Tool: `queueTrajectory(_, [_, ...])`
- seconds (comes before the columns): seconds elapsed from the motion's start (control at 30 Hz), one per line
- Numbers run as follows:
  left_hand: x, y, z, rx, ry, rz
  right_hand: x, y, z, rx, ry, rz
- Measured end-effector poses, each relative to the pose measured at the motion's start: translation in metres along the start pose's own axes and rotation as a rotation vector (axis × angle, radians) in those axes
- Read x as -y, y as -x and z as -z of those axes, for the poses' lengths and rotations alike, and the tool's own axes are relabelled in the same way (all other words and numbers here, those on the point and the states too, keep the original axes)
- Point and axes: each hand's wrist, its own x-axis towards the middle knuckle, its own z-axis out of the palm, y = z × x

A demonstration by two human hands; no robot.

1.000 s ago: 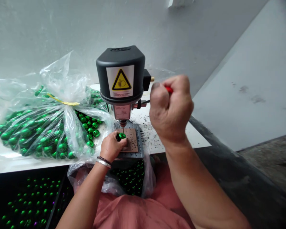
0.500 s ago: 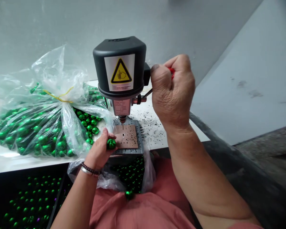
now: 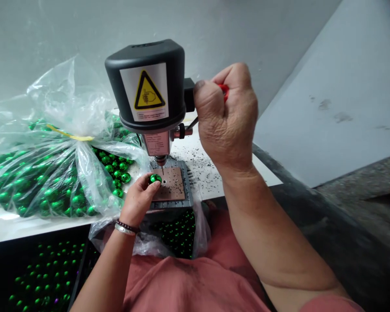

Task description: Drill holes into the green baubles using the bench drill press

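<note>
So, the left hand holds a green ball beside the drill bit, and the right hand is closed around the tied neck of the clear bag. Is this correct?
Not quite: in the head view, the right hand is closed around the red handle of the drilling machine. The left hand does hold a green ball beside the drill bit.

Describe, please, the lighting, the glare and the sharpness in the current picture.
Head view: bright glints on the green ball in the left hand; head view: whitish sheen on the clear bag; head view: deep shadow below the white table; head view: small print on the warning label unreadable.
</note>
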Motion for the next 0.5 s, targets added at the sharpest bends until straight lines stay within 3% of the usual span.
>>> queueTrajectory(0.23, [0.017, -0.025, -0.01, 0.012, -0.239, -0.055, -0.001, -0.001, 0.002, 0.031, 0.046, -0.021])
queueTrajectory(0.5, [-0.001, -0.019, -0.019, -0.029, -0.628, -0.066, -0.001, -0.002, 0.004, 0.047, 0.015, 0.02])
